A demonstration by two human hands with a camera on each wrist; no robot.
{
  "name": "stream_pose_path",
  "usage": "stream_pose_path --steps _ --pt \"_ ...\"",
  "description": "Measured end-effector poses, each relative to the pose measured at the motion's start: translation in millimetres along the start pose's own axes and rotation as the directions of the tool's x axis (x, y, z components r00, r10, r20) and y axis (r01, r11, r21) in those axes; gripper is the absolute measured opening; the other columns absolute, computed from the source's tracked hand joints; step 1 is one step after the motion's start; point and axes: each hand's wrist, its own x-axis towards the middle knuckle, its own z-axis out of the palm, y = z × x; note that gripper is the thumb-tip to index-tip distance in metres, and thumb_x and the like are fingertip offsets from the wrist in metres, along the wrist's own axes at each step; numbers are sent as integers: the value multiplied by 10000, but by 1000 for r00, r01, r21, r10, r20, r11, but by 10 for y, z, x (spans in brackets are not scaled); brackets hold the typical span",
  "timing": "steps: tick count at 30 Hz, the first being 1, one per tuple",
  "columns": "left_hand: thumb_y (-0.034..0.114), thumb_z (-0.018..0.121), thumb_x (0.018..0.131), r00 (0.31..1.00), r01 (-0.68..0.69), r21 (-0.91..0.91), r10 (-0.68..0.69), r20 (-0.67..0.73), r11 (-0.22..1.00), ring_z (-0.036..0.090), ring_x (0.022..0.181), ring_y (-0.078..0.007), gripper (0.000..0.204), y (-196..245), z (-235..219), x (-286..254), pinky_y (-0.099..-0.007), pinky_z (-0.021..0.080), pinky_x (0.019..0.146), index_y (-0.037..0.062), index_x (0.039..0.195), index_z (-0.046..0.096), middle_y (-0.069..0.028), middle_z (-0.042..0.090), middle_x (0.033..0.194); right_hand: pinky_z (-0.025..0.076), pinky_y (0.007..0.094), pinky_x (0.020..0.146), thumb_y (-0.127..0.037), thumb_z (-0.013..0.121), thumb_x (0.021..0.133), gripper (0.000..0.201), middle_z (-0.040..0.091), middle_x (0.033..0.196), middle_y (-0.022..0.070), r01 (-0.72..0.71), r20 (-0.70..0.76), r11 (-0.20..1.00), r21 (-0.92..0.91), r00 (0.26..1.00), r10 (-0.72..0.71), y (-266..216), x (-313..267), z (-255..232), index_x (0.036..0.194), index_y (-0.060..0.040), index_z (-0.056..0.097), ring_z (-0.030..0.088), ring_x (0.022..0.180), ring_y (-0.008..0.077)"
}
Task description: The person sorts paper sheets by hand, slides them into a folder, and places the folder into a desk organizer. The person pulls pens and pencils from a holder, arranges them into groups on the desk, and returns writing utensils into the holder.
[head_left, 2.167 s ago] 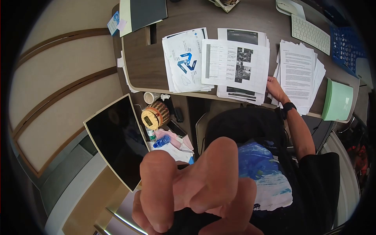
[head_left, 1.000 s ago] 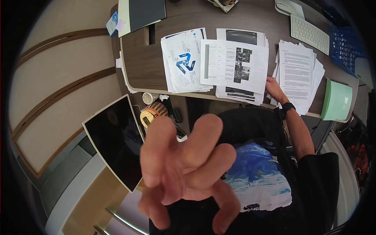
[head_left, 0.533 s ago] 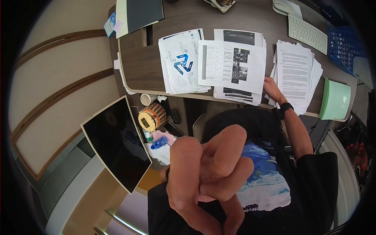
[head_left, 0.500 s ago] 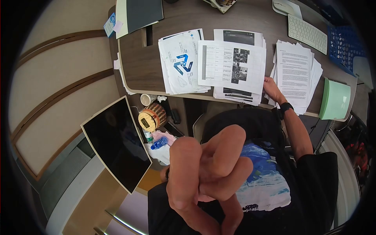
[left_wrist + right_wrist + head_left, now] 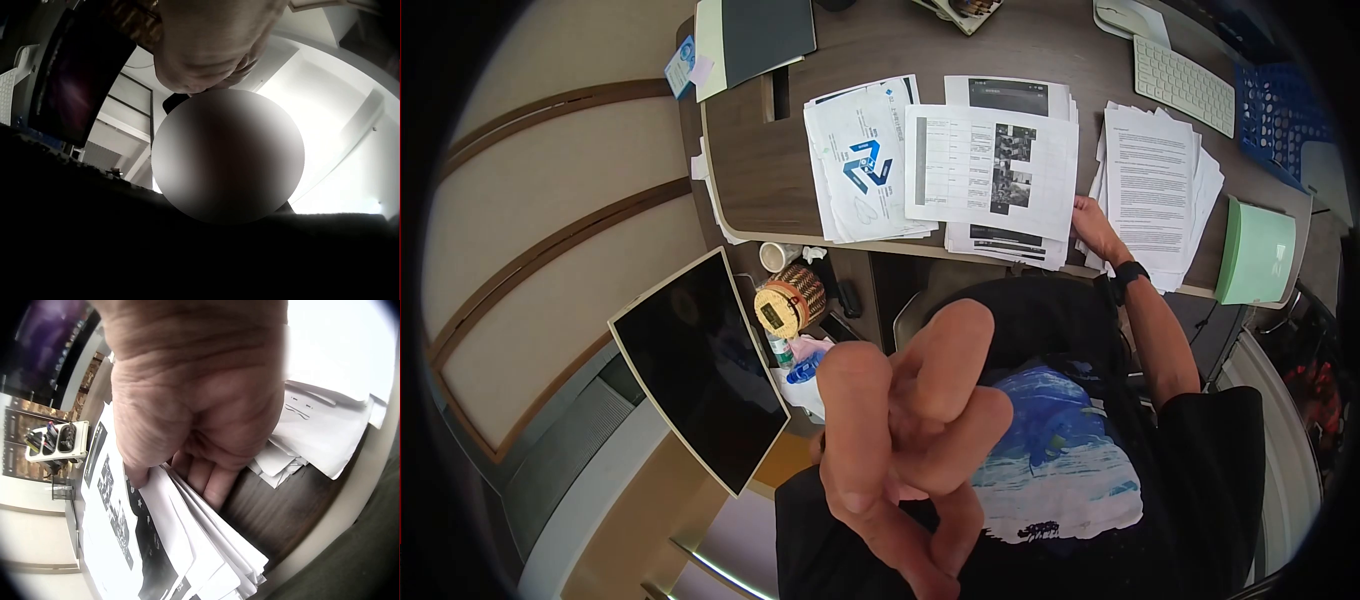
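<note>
Close to the head camera, the left hand [image 5: 910, 430] is raised in front of the dark shirt, its fingers curled and nothing visible in them. The left wrist view shows part of this hand [image 5: 212, 44] from below, its fingertips not clear. At the desk's near edge the right hand [image 5: 1100, 230] grips the right side of the middle paper stack [image 5: 960, 165]. In the right wrist view, the thumb of the right hand [image 5: 200, 419] lies over the stack's edge [image 5: 169, 519] and the other fingers are at its side and underneath.
A sheet stack with a blue logo [image 5: 840, 200] lies left, a text stack [image 5: 1150, 190] right, beside a green folder [image 5: 1258, 255]. A keyboard [image 5: 1185, 85] and blue basket [image 5: 1280, 120] are at back right. A monitor [image 5: 700, 370] and woven container [image 5: 785, 305] stand left.
The left hand went from spread fingers about a second ago to curled ones, and has since shifted slightly left. The right hand stays at the middle stack's edge.
</note>
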Motion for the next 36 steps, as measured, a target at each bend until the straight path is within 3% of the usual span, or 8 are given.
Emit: stream_pose_path --steps 5,7,10,15,20,22,24,36 --pt "-356 787 640 982 -121 102 104 155 987 423 814 -133 673 -151 -113 42 -420 737 756 170 992 561 -84 320 1096 508 233 709 -191 627 1070 272 748 951 -4 -20 10 999 -36 1000 20 71 47 -58 1151 24 772 618 772 39" --pt "-258 753 791 986 -167 41 166 29 985 502 904 -200 417 -163 -83 69 -288 704 736 85 882 533 -82 346 1107 542 229 722 -204 627 1087 246 761 985 -22 -11 23 999 -32 1000 12 51 28 -47 1149 -19 777 653 799 34" --pt "-261 717 807 966 -199 214 229 -122 956 448 910 -192 430 -118 -109 75 -266 678 677 121 876 533 -69 361 1106 515 224 685 -206 617 1089 249 751 956 -33 12 3 997 -78 1000 -12 17 7 -22 1145 -25 779 624 756 28" --pt "-286 759 723 921 -52 684 299 -248 728 478 847 -160 570 -101 -218 118 -379 610 809 152 1005 527 -30 467 975 506 241 715 -212 626 1072 288 747 951 -3 -22 3 994 -106 1000 23 -89 -74 8 1163 18 774 609 773 48" --pt "-195 753 774 986 73 895 103 -131 440 623 957 -165 485 -317 43 482 -516 572 1041 135 1084 578 -49 512 1085 562 257 798 -206 631 1067 285 765 1022 15 -8 24 999 41 1000 7 35 -1 -12 1193 12 763 681 869 69" --pt "-12 738 906 995 46 863 -101 6 504 542 1035 -212 352 -388 114 595 -444 417 1047 69 1204 568 -40 577 1090 579 268 837 -208 634 1069 292 771 1046 24 -58 0 998 -10 998 58 79 22 -64 1205 20 755 702 911 78" --pt "5 769 885 999 -37 955 -21 45 295 529 1124 -231 375 -567 304 675 -407 422 1011 85 1203 586 -39 588 1096 576 269 832 -207 633 1068 298 769 1045 24 -37 7 998 -45 999 37 -71 -66 7 1207 29 752 698 904 78" --pt "-14 744 905 998 -53 955 -17 60 291 514 1066 -222 326 -743 340 599 -375 464 951 95 1166 583 -47 547 1086 519 245 683 -243 642 1072 276 747 957 3 -36 18 994 -105 999 38 -295 -161 124 1130 2 755 638 769 48"
